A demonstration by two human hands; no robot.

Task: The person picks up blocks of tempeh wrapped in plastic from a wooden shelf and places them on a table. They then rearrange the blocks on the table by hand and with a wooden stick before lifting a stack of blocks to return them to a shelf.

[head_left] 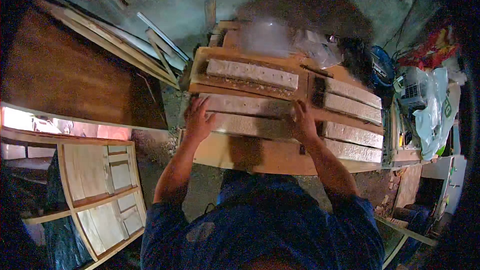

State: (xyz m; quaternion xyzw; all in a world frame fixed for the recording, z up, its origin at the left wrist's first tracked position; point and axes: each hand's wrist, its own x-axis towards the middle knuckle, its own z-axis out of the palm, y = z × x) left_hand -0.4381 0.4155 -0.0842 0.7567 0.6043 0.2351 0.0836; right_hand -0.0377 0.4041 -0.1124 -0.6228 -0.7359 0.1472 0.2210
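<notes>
Left to right: off the worktop's left side we note a pale framed panel [97, 205], with a brown board [85, 70] beyond it. Our left forearm [175, 175] rises from the worktop's near side, slanting slightly inward; the left hand [199, 122] is palm down near the left edge of the worktop [225, 154]. Its fingers [201, 104] point toward the far edge, lying over the left end of the farther of two long pale slabs; the thumb stands apart from them, angled inward, and we see no pinch. The farther slab [245, 104] and the nearer slab [250, 126] lie side by side between our hands, lengthwise along the worktop, in its near half. Behind them, toward the far edge, a perforated pale slab [252, 74] rests on a debris-strewn base. Our right hand [304, 124] is at the right ends of the middle pair, back of the hand up, forearm [332, 167] slanting inward from the lower right. Its fingers bend over that end; whether they press together or grip, we cannot tell. Farther right, four shorter pale slabs [352, 150] lie in a row reaching the worktop's right edge. Beyond that edge: a blue round object [383, 65] and a whitish bag [431, 125].
</notes>
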